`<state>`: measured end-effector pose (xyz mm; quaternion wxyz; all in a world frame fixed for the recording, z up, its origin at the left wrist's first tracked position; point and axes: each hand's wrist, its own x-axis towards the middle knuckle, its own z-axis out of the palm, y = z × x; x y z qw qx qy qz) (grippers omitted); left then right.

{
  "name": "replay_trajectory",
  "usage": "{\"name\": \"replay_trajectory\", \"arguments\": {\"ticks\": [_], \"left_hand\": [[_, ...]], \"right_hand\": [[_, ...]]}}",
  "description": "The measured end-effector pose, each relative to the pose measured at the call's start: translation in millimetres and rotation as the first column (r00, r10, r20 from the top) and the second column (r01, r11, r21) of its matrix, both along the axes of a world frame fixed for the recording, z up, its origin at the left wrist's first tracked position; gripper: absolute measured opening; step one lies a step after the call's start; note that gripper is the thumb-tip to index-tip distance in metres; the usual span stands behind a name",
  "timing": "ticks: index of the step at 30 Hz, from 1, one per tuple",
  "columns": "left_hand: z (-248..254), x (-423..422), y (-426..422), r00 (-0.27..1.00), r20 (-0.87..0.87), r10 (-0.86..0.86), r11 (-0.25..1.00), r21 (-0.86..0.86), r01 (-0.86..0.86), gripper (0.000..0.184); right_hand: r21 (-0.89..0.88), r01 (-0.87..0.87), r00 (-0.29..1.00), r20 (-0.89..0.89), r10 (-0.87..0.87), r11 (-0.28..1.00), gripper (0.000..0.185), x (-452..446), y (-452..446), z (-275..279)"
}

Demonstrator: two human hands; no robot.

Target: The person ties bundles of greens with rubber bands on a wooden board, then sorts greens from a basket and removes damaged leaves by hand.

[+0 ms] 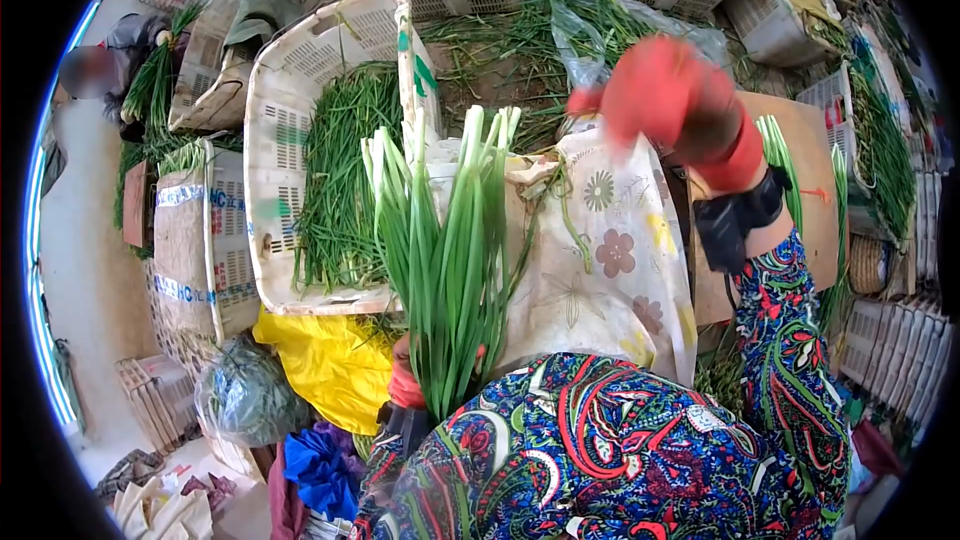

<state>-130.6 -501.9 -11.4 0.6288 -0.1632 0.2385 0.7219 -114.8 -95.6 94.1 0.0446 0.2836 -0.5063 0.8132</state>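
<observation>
My left hand (404, 380), in a red glove, is wrapped round a bunch of green onions (452, 270). The bunch stands upright in front of me, white ends up, and its leaves hide most of the fingers. My right hand (665, 95), also in a red glove, is raised to the right of the bunch, above the far end of a flowered cloth (610, 240). It is smeared by motion, so its fingers cannot be made out. A dark band (738, 220) circles my right wrist.
A white crate (262, 180) with cut green leaves stands to the left. Loose leaves (480, 65) litter the floor ahead. At right, more green onions (785, 170) lie on a brown board (740, 280). Several crates surround me, and another person (135, 50) is at far left.
</observation>
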Motion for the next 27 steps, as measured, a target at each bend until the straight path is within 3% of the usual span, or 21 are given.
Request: {"name": "replay_trajectory", "arguments": {"ticks": [1, 2, 3, 4, 5, 6, 7, 9, 11, 12, 14, 17, 20, 21, 22, 24, 25, 26, 27], "left_hand": [[3, -1, 1, 0.993, -0.101, -0.061, 0.991, -0.123, 0.048, 0.083], [5, -1, 3, 0.973, -0.182, -0.139, 0.964, -0.248, 0.092, 0.093], [5, -2, 5, 0.964, -0.222, -0.144, 0.974, -0.203, 0.098, 0.091], [4, -5, 6, 0.952, -0.267, -0.151, 0.981, -0.159, 0.111, 0.09], [14, -8, 12, 0.959, -0.247, -0.138, 0.983, -0.152, 0.102, 0.082], [12, -13, 13, 0.96, -0.248, -0.13, 0.991, -0.061, 0.118, 0.075], [21, -12, 19, 0.961, -0.246, -0.125, 0.99, -0.094, 0.105, 0.07], [45, -12, 33, 0.941, -0.289, -0.174, 0.968, -0.228, 0.109, 0.063], [58, -17, 49, 0.876, -0.382, -0.293, 0.905, -0.407, 0.125, 0.059], [53, -17, 51, 0.87, -0.402, -0.287, 0.916, -0.38, 0.127, 0.058], [38, -15, 53, 0.667, -0.633, -0.393, 0.896, -0.426, 0.124, 0.059], [23, -19, 49, 0.496, -0.733, -0.466, 0.882, -0.427, 0.198, 0.055], [32, -24, 56, 0.636, -0.549, -0.542, 0.827, -0.483, 0.287, 0.052], [41, -25, 61, 0.63, -0.521, -0.575, 0.803, -0.506, 0.314, 0.051], [48, -27, 65, 0.618, -0.548, -0.563, 0.815, -0.493, 0.305, 0.052], [58, -29, 70, 0.59, -0.603, -0.538, 0.837, -0.463, 0.29, 0.054], [59, -33, 71, 0.647, -0.608, -0.46, 0.884, -0.38, 0.272, 0.06], [62, -44, 78, 0.612, -0.608, -0.506, 0.861, -0.403, 0.311, 0.071], [73, -49, 81, 0.516, -0.726, -0.455, 0.89, -0.38, 0.251, 0.075]], "right_hand": [[-0.227, 0.121, 0.987, 0.135, -0.092, 0.966, 0.024, 1, 13, -5], [-0.155, 0.457, 0.85, 0.367, -0.378, 0.876, 0.028, 0, 23, -17], [-0.022, 0.479, 0.766, 0.499, -0.405, 0.878, 0.034, -9, 46, -59], [0.149, 0.614, 0.468, 0.722, -0.51, 0.775, 0.036, -7, 47, -111], [0.185, 0.404, 0.482, 0.789, -0.38, 0.896, 0.041, 4, 36, -123], [-0.081, 0.298, 0.49, 0.868, -0.08, 0.951, 0.055, 10, 21, -156], [-0.181, 0.222, 0.607, 0.795, 0.009, 0.958, 0.069, 22, -11, -133], [-0.37, 0.221, 0.673, 0.728, 0.134, 0.902, 0.071, 5, -50, -123], [-0.441, 0.248, 0.675, 0.718, 0.173, 0.863, 0.07, -5, -64, -102], [-0.472, 0.242, 0.709, 0.682, 0.177, 0.848, 0.071, -10, -68, -90], [-0.336, 0.229, 0.717, 0.693, 0.075, 0.914, 0.072, -18, -71, -65], [-0.343, 0.224, 0.741, 0.668, 0.069, 0.912, 0.077, -26, -76, -54], [-0.343, 0.221, 0.752, 0.656, 0.064, 0.913, 0.08, -35, -83, -56], [-0.327, 0.222, 0.748, 0.661, 0.054, 0.919, 0.08, -37, -84, -46], [-0.309, 0.226, 0.744, 0.667, 0.041, 0.924, 0.079, -38, -85, -37], [-0.241, 0.278, 0.737, 0.674, -0.046, 0.93, 0.055, -41, -84, -21], [-0.207, 0.278, 0.755, 0.651, -0.079, 0.938, 0.048, -42, -78, -11], [-0.176, 0.275, 0.773, 0.625, -0.108, 0.945, 0.042, -48, -69, -4], [-0.026, 0.363, 0.802, 0.518, -0.298, 0.931, 0.039, -49, -60, 11]]}}
